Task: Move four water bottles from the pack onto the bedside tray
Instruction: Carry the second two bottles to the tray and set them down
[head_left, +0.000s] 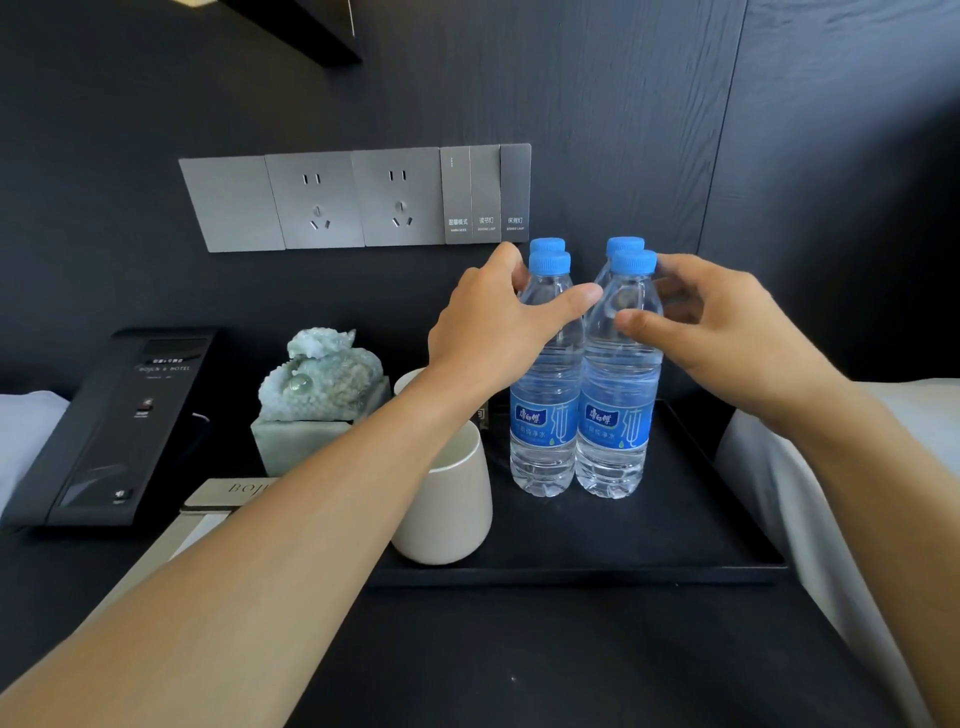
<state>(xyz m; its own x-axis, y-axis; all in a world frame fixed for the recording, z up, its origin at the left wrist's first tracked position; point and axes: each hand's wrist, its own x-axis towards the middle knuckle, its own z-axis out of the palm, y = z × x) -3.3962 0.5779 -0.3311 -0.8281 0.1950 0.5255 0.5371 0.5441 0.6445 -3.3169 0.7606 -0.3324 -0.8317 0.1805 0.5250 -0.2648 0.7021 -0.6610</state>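
Observation:
Several clear water bottles with blue caps and blue labels stand upright in a tight block on the black tray. Of the rear pair, little more than the caps shows. My left hand wraps the shoulder of the left front bottle, thumb across its front and fingers behind its neck. My right hand holds the right front bottle just below its cap, thumb on the front and fingers at the right side. The pack is out of sight.
A white cup stands on the tray's left part under my left forearm. A jade carving, a black phone and a notepad lie to the left. White bedding borders the right. Wall sockets are behind.

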